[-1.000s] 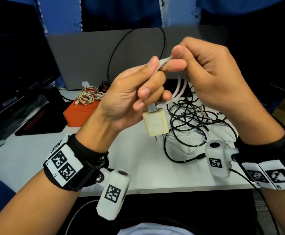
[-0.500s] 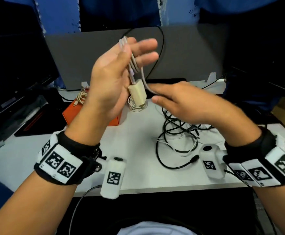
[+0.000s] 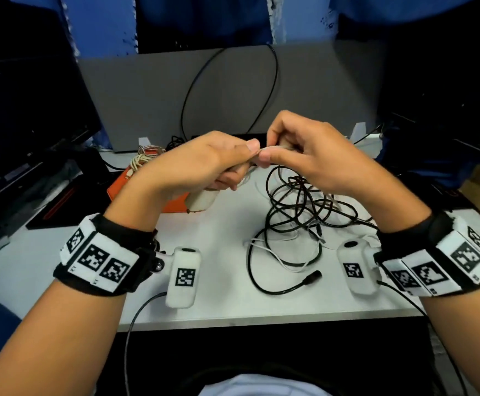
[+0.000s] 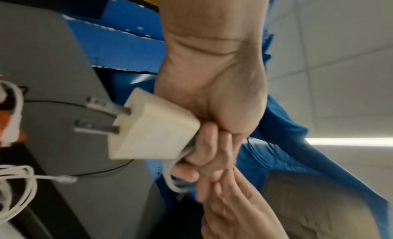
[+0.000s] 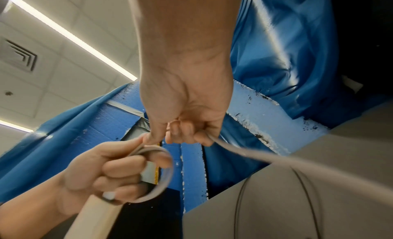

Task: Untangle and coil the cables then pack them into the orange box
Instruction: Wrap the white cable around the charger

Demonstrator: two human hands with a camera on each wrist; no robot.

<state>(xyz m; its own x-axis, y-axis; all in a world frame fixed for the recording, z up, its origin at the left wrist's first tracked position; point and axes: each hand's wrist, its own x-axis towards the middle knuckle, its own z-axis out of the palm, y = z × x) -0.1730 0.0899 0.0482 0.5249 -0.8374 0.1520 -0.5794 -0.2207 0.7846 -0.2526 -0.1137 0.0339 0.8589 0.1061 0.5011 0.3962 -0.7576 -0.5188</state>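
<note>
Gripping a cream plug adapter (image 4: 153,130) and loops of its white cable (image 5: 163,160) in curled fingers, the left hand (image 3: 201,164) meets the right hand (image 3: 310,155), which pinches the same cable above the white table (image 3: 219,304). A tangle of black cables (image 3: 296,212) lies under the right hand; the orange box (image 3: 119,187), a coiled braided cable (image 3: 144,158) on it, sits beyond the left wrist.

White cable (image 5: 161,172) looped, black cables (image 3: 298,212) tangled.
</note>
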